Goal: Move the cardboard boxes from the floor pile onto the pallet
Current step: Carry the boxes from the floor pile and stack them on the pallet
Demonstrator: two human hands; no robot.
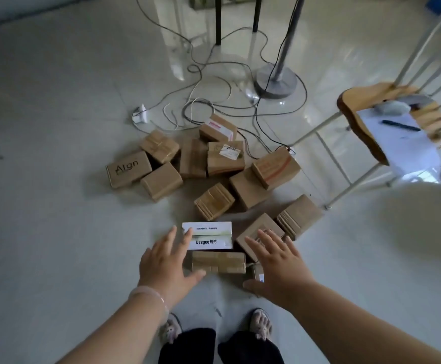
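The left hand [164,261] was at the white box's [209,236] left edge and the right hand [279,261] just right of it, both spread and holding nothing. Brown cardboard boxes [214,202] lay piled around that box.

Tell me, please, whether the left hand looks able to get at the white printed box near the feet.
Probably yes: the left hand is open, its fingers are at the left edge of the white printed cardboard box, and nothing lies between them.
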